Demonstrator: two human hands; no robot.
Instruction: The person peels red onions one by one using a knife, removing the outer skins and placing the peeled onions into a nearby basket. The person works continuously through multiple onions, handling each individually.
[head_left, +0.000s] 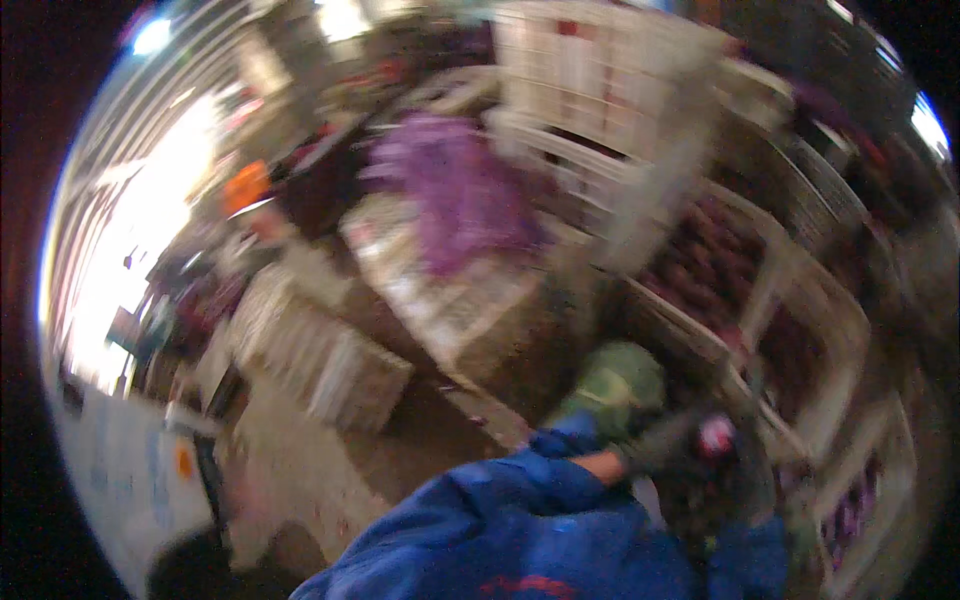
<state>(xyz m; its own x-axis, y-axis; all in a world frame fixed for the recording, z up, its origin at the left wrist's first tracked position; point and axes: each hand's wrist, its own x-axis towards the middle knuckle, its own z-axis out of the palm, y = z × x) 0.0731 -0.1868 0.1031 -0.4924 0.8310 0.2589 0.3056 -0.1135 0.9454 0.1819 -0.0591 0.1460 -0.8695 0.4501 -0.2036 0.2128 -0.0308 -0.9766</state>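
Motion blur covers most of the view. My left hand (667, 444), in a dark glove, reaches out from a blue sleeve with a strip of bare wrist between them. A small pink-and-white patch or object (716, 435) shows at its far end; whether it is held cannot be told. My right hand (754, 499) is a dark, blurred shape above the other blue sleeve (748, 555), at the lower right, and its fingers cannot be made out. Just beyond the left hand is a rounded green thing (622, 382), too blurred to name.
Large open crates (795, 367) of dark red produce line the right. Stacked pale crates (577, 75) stand at the back. A purple mesh sack (465, 187) lies on a pale stack (450, 300). Left of it, a light box-like stack (322, 352) stands on the floor (292, 465).
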